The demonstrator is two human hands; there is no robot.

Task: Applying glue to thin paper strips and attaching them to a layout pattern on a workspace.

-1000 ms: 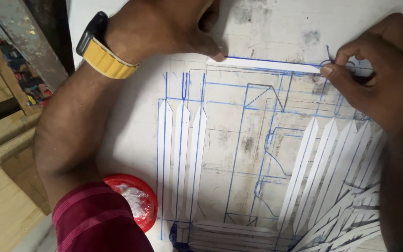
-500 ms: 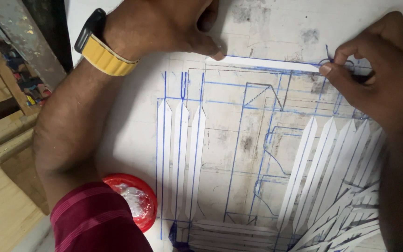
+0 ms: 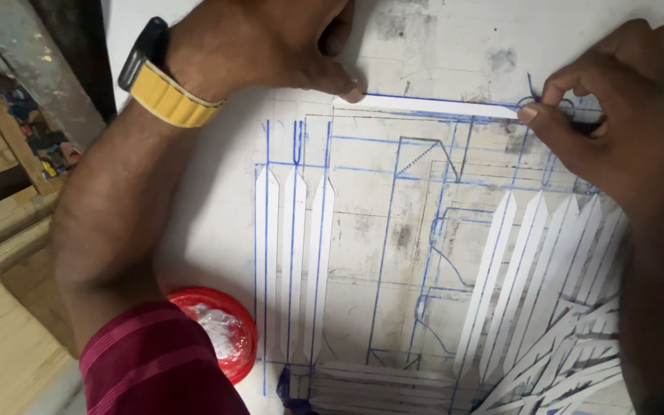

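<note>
A white board (image 3: 455, 46) carries a drawing in blue and grey lines. Across its top lies a thin white strip (image 3: 432, 105), horizontal along a blue line. My left hand (image 3: 270, 46), with a yellow-banded watch (image 3: 159, 81) on the wrist, presses its fingertips on the strip's left end. My right hand (image 3: 624, 123) pinches the strip's right end with thumb and forefinger. Three pointed white strips (image 3: 293, 261) lie upright on the drawing at the left. Several more pointed strips (image 3: 547, 277) lie fanned at the lower right.
A red round lid or tub (image 3: 220, 330) with white stuff inside sits at the board's lower left, beside my maroon sleeve (image 3: 155, 369). Wooden planks (image 3: 1, 307) lie to the left of the board. A dark small object (image 3: 293, 388) lies at the drawing's bottom edge.
</note>
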